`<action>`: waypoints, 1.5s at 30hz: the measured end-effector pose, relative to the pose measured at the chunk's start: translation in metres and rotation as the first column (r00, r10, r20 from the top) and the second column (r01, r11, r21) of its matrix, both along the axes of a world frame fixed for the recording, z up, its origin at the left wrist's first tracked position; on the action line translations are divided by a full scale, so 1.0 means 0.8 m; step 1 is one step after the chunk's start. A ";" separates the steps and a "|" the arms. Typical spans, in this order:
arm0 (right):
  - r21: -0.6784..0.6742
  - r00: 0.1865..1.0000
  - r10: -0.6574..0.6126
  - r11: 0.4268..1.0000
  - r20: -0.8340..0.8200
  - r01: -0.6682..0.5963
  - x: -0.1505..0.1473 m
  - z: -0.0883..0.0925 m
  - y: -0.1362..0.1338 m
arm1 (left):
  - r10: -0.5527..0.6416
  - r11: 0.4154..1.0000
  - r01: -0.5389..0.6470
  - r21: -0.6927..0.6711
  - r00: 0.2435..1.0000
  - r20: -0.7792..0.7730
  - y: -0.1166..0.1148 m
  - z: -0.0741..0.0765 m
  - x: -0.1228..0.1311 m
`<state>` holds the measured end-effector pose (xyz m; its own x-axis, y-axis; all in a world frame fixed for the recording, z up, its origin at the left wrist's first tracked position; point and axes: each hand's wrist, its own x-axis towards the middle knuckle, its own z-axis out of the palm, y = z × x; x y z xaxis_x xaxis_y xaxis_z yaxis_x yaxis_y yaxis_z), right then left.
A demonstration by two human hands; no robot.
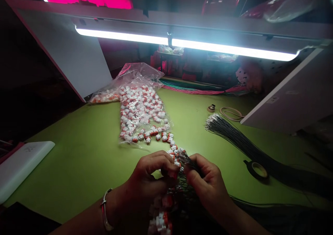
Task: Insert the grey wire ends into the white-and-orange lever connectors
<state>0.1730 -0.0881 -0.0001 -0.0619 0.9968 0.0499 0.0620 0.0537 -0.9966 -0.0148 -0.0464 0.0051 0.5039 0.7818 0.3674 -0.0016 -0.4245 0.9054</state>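
head view, tilted down over a green tabletop (pixel 78 169). at bottom centre, a left hand (pixel 152 174) with a silver bangle (pixel 104 207) around the wrist, fingers (pixel 156 162) curled and closed, pinching near an orange-and-white lever connector (pixel 177 162). just beside it, a right hand (pixel 205 181), fingers (pixel 208 167) closed and gripping the ends of thin black wires (pixel 191 164), the two hands nearly touching over the connector. under both hands, a dark tangle of wire and a cluster of more connectors (pixel 162 221), half in shadow, running off the bottom edge.

ahead, a loose trail of connectors (pixel 156 134) across the tabletop, leading from a clear plastic bag (pixel 140 89) packed with the same kind. to the right, a fanned sheaf of black wires (pixel 229 134) sweeping toward the lower right, with a roll of black tape (pixel 257 170) against it. farther back, a coil of tan cord (pixel 230 113) and a small brass fitting (pixel 211 107). beyond the bag, bundled pink and green wires (pixel 197 89). overhead, a glaring led tube light (pixel 182 42), flanked by white panels (pixel 59 58). at the left edge, a flat white case (pixel 23 167).
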 end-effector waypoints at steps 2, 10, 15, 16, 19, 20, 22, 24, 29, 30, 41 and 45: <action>-0.003 0.992 -0.123 0.992 -0.024 0.123 0.002 0.001 0.005 | -0.019 0.999 0.018 -0.028 0.998 -0.053 0.004 0.003 -0.007; -0.130 0.974 -0.084 0.990 -0.208 0.058 0.002 0.003 0.014 | 0.492 0.852 -0.342 0.397 0.782 -0.383 0.063 -0.024 -0.025; -0.176 0.949 -0.047 0.984 -0.312 -0.009 0.000 0.006 0.012 | 0.533 0.833 -0.380 0.403 0.747 -0.397 0.090 -0.042 -0.020; -0.183 0.939 -0.057 0.983 -0.338 -0.006 0.000 0.005 0.011 | 0.526 0.838 -0.384 0.389 0.758 -0.385 0.089 -0.041 -0.018; -0.198 0.910 -0.094 0.980 -0.404 0.014 0.001 0.002 0.010 | 0.493 0.860 -0.398 0.320 0.810 -0.318 0.074 -0.035 -0.012; -0.193 0.906 -0.104 0.981 -0.409 0.025 0.001 0.001 0.010 | 0.480 0.868 -0.398 0.298 0.826 -0.296 0.067 -0.033 -0.010; -0.182 0.908 -0.116 0.982 -0.402 0.045 0.001 0.001 0.011 | 0.417 0.907 -0.389 0.161 0.880 -0.227 0.053 -0.026 -0.007; -0.182 0.916 -0.120 0.982 -0.383 0.053 0.001 0.001 0.012 | 0.311 0.935 -0.320 -0.151 0.947 -0.080 0.040 -0.019 -0.006; -0.202 0.932 -0.097 0.979 -0.350 0.026 -0.001 0.006 0.010 | 0.172 0.688 0.055 -0.724 0.957 0.235 0.017 0.001 -0.002; -0.200 0.936 -0.085 0.980 -0.341 0.016 0.000 0.007 0.010 | 0.162 0.660 0.081 -0.747 0.956 0.246 0.015 0.004 -0.001; -0.126 0.993 -0.023 0.992 -0.116 0.008 -0.002 0.009 0.003 | 0.170 0.541 0.160 -0.825 0.941 0.294 0.004 0.001 0.007; -0.087 0.998 -0.026 0.996 -0.062 0.021 -0.003 0.008 0.001 | 0.165 0.539 0.173 -0.824 0.938 0.305 0.003 0.000 0.007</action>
